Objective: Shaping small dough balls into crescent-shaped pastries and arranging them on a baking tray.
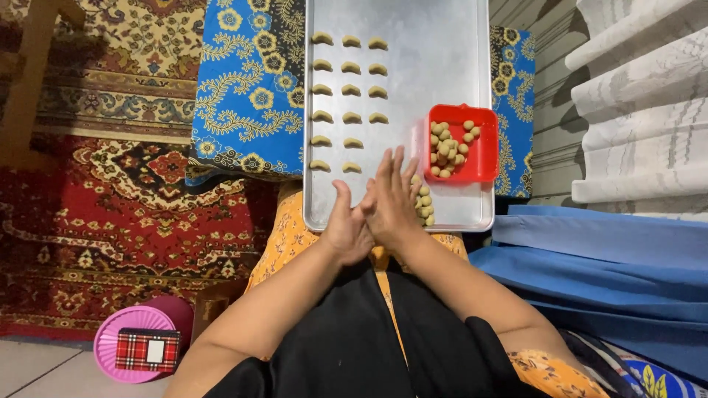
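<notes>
**Palms pressed together over a baking tray of shaped dough**

The left hand (345, 230) and right hand (391, 200) meet palm to palm above the near edge of the tray, fingers straight and pointing away from the body. Whatever lies between the palms is hidden; neither hand's grip can be read as closed on a thing, and the fingers are extended rather than curled.

Just beside the right hand, on the tray floor, sits a small heap of dough balls (423, 206): pale tan, round, matte, partly hidden behind the fingers. A second batch of the same balls (448, 147) fills a red square container (483, 158) resting on the tray's right side, near its rim.

Farther out, the shaped pieces (351, 90) lie in three columns on the left half of the tray. Each is a short, pale crescent, curved side up, set apart from its neighbours in even rows; the right column is shorter than the other two.

The baking tray (413, 44) is rectangular, grey metal with a raised rim, its near end over the person's lap and its far end on a blue cushion with yellow flowers (247, 88). The lap is covered by orange patterned cloth (284, 236) and a black garment (346, 346).

To the left lies a red patterned carpet (110, 206); near its lower edge stands a pink round container (136, 343) with a red tartan pouch (147, 350) on it. Folded blue fabric (590, 258) lies to the right.
</notes>
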